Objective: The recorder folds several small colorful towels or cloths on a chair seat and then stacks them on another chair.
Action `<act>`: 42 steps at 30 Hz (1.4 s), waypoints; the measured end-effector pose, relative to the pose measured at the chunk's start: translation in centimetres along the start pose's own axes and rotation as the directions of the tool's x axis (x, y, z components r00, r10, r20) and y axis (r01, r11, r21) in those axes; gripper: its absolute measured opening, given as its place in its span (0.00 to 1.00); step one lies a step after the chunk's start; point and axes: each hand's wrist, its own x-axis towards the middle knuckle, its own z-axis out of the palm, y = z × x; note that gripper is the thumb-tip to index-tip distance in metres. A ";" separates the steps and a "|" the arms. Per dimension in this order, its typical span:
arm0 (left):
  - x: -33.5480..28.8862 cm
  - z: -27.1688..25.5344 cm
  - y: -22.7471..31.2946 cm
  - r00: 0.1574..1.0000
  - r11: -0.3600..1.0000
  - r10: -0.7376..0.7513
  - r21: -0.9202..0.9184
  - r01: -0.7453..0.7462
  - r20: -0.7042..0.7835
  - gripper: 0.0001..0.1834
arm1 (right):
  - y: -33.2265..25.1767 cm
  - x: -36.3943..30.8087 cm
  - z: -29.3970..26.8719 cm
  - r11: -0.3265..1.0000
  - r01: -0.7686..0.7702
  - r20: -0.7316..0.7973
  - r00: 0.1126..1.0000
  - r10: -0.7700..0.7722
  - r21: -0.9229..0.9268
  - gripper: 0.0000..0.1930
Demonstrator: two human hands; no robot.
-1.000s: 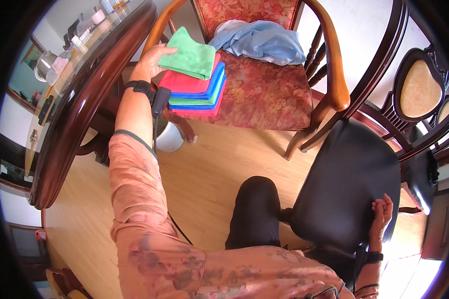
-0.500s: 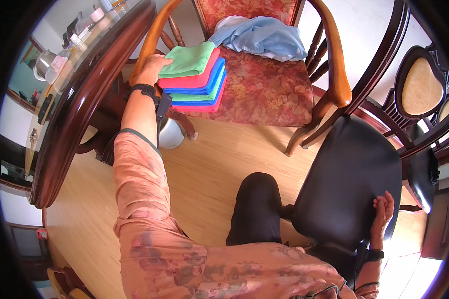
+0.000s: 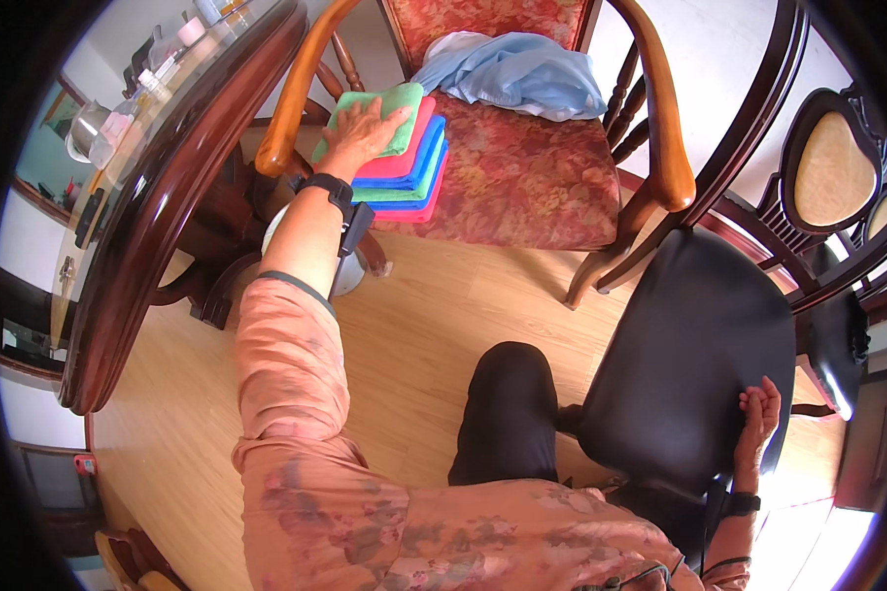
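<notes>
My left hand [image 3: 367,133] lies with fingers spread on top of a folded green towel [image 3: 402,98], the uppermost of a neat stack. Beneath it are folded towels in pink, blue and green, with a pink towel [image 3: 426,212] at the bottom. The stack rests on the front left part of an armchair's red floral seat [image 3: 522,187]. Far from the stack, my right hand [image 3: 759,419] hangs over the edge of a black chair seat [image 3: 680,345], its fingers loosely curled with nothing visible in them.
A crumpled light blue cloth [image 3: 522,74] lies at the back of the armchair seat. The chair's wooden arm [image 3: 291,108] rises left of the stack. A dark wooden table [image 3: 168,236] with small items stands at left. Under the armchair's left side is a pale rounded container [image 3: 347,276].
My left hand has moved right, from the left edge of the green towel onto its top, and its fingers have spread. My right hand stays in place.
</notes>
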 end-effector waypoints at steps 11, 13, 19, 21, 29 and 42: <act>0.0 0.3 -1.3 0.984 0.948 -0.039 -0.319 -0.019 -0.174 0.47 | 0.4 0.1 -0.1 0.999 0.022 0.030 0.999 -0.023 0.035 0.17; -1.8 0.7 -0.5 0.923 0.966 0.004 -0.237 -0.103 -0.385 0.45 | 0.5 0.2 0.1 0.997 -0.007 0.029 1.000 0.005 0.077 0.17; -11.9 1.4 8.3 0.624 0.739 0.420 -0.152 -0.657 -0.659 0.39 | 0.2 0.2 -0.2 1.000 0.003 0.015 1.000 -0.003 0.017 0.17; -15.5 1.1 11.2 0.621 0.600 0.566 -0.246 -0.761 -0.542 0.38 | 0.5 0.3 -0.3 0.999 0.008 0.025 1.000 -0.009 0.036 0.17; -25.3 6.2 22.2 0.449 0.310 0.738 -0.338 -0.888 -0.504 0.45 | 0.6 0.4 -0.1 0.998 0.035 0.049 0.998 -0.037 0.043 0.17; -29.8 6.8 31.9 0.406 0.379 0.914 -0.413 -0.828 0.027 0.54 | -0.1 0.1 0.3 0.998 -0.004 0.030 1.000 0.002 0.067 0.17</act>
